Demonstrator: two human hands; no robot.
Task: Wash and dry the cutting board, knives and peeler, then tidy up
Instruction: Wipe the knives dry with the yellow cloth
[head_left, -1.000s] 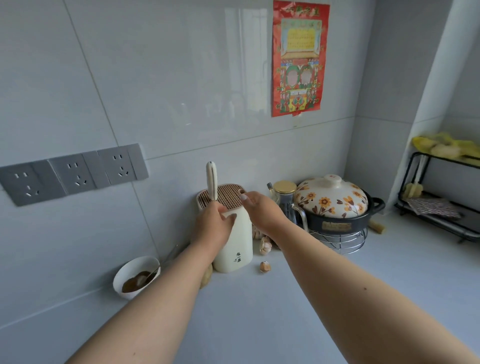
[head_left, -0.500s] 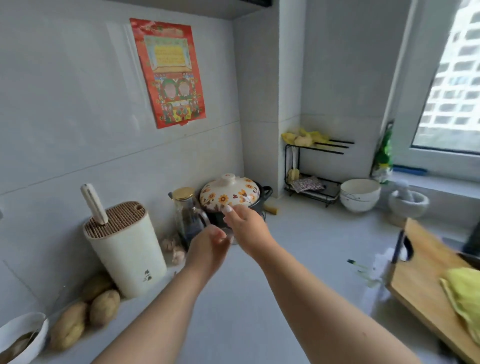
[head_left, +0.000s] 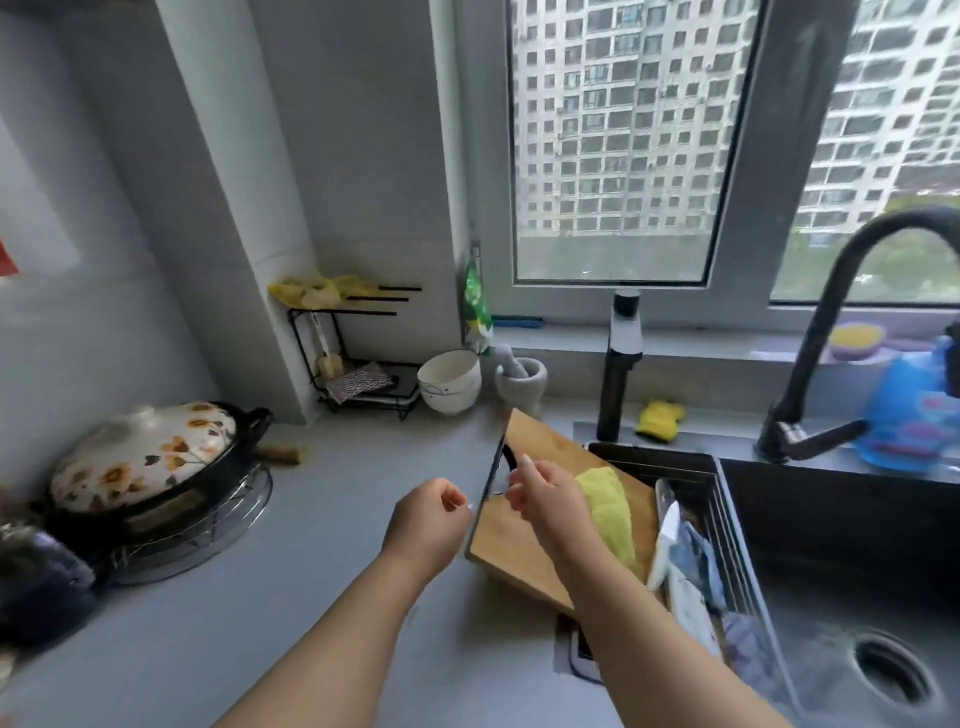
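Both hands, the left hand (head_left: 423, 525) loosely curled and empty, the right hand (head_left: 545, 496) seemingly pinching the knife (head_left: 493, 470) beside the cutting board (head_left: 524, 561), are probably drying; next comes stowing it.

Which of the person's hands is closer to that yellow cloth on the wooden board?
Right. The right hand is over the cutting board, right beside the yellow cloth. The left hand hovers over the counter, off the board's left edge.

Grey countertop (head_left: 322, 519) bearing wooden cutting board (head_left: 524, 551) by the sink, flowered pot (head_left: 150, 457) on wire trivet, white bowl (head_left: 449, 382), black rack (head_left: 358, 353)
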